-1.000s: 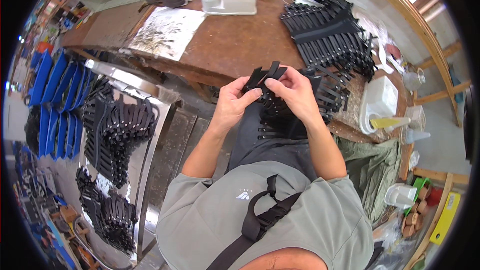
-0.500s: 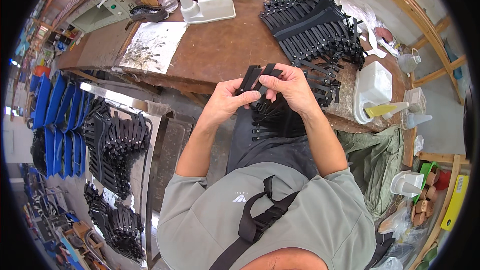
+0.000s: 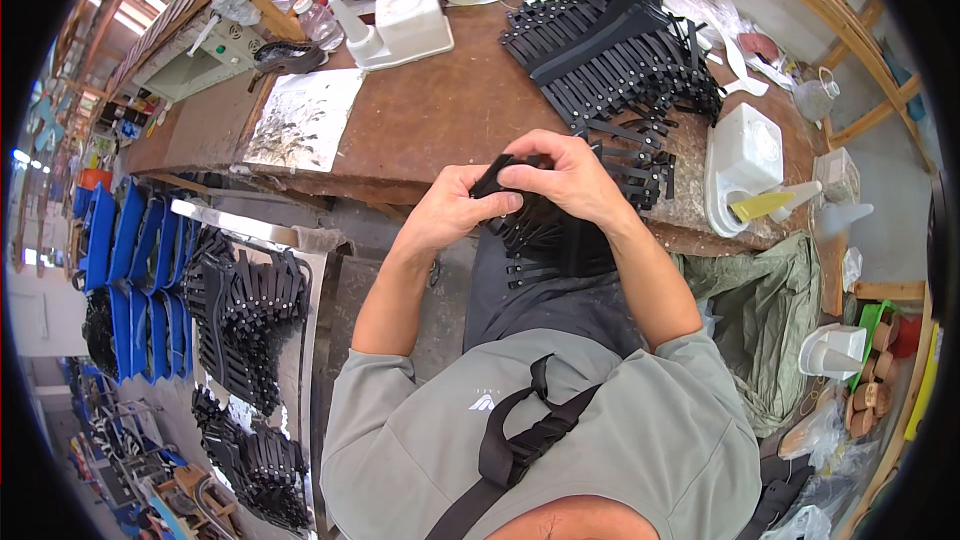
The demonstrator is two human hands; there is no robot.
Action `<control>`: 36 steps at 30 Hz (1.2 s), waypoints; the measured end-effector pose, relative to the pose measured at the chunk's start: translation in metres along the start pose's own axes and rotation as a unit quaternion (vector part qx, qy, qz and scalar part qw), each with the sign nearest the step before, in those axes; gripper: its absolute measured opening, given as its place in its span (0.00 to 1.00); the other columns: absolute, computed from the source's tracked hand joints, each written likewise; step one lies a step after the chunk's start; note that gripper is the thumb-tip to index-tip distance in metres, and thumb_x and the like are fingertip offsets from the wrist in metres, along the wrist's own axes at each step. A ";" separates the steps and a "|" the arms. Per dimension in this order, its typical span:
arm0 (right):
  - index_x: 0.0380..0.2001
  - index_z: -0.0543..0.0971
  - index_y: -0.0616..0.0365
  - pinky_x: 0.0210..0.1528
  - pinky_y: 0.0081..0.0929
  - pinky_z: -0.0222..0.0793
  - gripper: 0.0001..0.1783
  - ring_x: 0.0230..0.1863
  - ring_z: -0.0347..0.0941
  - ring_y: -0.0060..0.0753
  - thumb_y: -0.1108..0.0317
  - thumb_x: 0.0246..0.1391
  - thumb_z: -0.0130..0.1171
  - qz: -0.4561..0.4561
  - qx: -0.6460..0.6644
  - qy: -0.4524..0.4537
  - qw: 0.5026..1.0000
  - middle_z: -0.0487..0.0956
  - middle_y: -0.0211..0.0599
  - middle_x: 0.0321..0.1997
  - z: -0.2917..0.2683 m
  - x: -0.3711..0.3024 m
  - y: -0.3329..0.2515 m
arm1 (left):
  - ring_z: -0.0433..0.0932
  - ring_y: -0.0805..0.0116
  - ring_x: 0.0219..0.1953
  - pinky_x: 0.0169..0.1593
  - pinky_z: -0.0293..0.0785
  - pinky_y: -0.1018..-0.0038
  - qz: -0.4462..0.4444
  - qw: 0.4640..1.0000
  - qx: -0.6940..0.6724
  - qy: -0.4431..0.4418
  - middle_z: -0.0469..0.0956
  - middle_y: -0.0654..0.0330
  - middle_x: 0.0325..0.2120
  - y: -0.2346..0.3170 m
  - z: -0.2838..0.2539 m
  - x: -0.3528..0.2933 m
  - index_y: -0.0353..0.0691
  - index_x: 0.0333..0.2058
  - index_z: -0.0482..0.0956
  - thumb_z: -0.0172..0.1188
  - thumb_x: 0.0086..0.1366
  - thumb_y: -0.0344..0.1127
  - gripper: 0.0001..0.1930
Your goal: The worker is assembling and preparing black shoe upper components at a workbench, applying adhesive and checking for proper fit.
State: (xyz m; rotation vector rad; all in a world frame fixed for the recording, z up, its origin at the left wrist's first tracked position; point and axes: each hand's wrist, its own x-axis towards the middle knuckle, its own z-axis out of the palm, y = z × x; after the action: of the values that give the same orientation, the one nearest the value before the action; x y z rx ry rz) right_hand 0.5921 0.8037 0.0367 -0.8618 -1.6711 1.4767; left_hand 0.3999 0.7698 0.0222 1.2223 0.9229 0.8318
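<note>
Between both hands, above my lap, is a black strap piece [image 3: 491,178], pinched in closed fingers. My left hand [image 3: 450,208] grips its left end with the thumb on top. My right hand [image 3: 565,175] curls over its right end, thumb and index finger pressed in; its far fingers are partly hidden. More black straps with small metal studs [image 3: 560,250] lie in a bundle on my dark trousers below the hands. A large pile of black studded strap pieces [image 3: 610,50] rests on the brown worktable [image 3: 430,100] beyond my right hand.
White glue pots stand at the back [image 3: 405,30] and right [image 3: 745,165] of the table. A stained white sheet [image 3: 305,120] lies at the left. Stacked black strap pieces [image 3: 245,315] cover a stand beside blue trays [image 3: 125,270]. A green cloth [image 3: 750,320] hangs at the right edge.
My hands have come closer together. The right fingers have curled over the straps, which stood up side by side before and now show less. The view has shifted slightly.
</note>
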 end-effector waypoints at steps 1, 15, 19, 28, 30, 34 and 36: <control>0.34 0.79 0.61 0.31 0.14 0.64 0.07 0.29 0.68 0.12 0.70 0.52 0.62 0.002 0.000 0.004 1.000 0.76 0.23 0.28 0.000 -0.001 0.001 | 0.66 0.85 0.28 0.33 0.63 0.84 -0.012 1.000 0.023 -0.012 0.73 0.74 0.26 0.001 0.000 0.000 0.34 0.37 0.80 0.63 0.58 0.31 0.09; 0.34 0.79 0.59 0.32 0.19 0.66 0.09 0.30 0.70 0.18 0.67 0.51 0.63 -0.068 -0.083 0.087 0.990 0.75 0.28 0.28 -0.046 -0.046 0.024 | 0.66 0.84 0.25 0.29 0.62 0.82 -0.127 0.975 0.091 -0.155 0.72 0.73 0.22 0.006 0.040 0.056 0.38 0.29 0.79 0.66 0.54 0.33 0.07; 0.43 0.75 0.55 0.33 0.17 0.66 0.18 0.31 0.68 0.15 0.69 0.48 0.66 -0.027 -0.089 0.360 0.928 0.72 0.25 0.30 -0.093 -0.110 0.007 | 0.67 0.84 0.26 0.30 0.63 0.82 -0.139 0.977 0.023 -0.160 0.73 0.72 0.23 -0.002 0.050 0.065 0.37 0.30 0.79 0.65 0.53 0.31 0.07; 0.36 0.73 0.65 0.34 0.21 0.66 0.18 0.30 0.68 0.24 0.62 0.49 0.66 0.086 -0.198 0.507 0.834 0.75 0.33 0.30 -0.244 -0.198 0.068 | 0.69 0.82 0.26 0.31 0.65 0.82 -0.157 0.978 0.023 -0.139 0.74 0.71 0.24 0.013 0.069 0.081 0.35 0.31 0.79 0.64 0.53 0.27 0.06; 0.35 0.74 0.65 0.32 0.21 0.66 0.17 0.28 0.69 0.23 0.62 0.50 0.65 0.079 -0.275 0.494 0.821 0.75 0.32 0.28 -0.232 -0.199 0.051 | 0.69 0.82 0.25 0.31 0.65 0.82 -0.159 0.978 0.027 -0.134 0.74 0.71 0.23 0.012 0.070 0.081 0.35 0.31 0.79 0.64 0.53 0.27 0.06; 0.36 0.77 0.65 0.29 0.20 0.69 0.10 0.26 0.72 0.20 0.71 0.52 0.62 0.040 -0.199 0.513 0.834 0.78 0.32 0.31 -0.214 -0.216 0.016 | 0.69 0.82 0.25 0.31 0.64 0.83 -0.139 0.983 0.014 -0.117 0.74 0.71 0.23 0.010 0.063 0.077 0.35 0.32 0.80 0.64 0.52 0.27 0.07; 0.39 0.79 0.62 0.31 0.20 0.72 0.12 0.28 0.75 0.22 0.77 0.49 0.63 -0.013 -0.122 0.499 0.858 0.79 0.33 0.34 -0.214 -0.223 0.023 | 0.69 0.82 0.25 0.31 0.64 0.83 -0.139 0.984 0.007 -0.110 0.74 0.71 0.23 0.009 0.067 0.079 0.35 0.32 0.80 0.65 0.52 0.27 0.08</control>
State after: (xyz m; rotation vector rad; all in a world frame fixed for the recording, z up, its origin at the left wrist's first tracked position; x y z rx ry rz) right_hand 0.8899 0.7220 0.0086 -1.4123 -1.0384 0.5579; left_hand 0.4930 0.8159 0.0272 1.1394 0.8941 0.4581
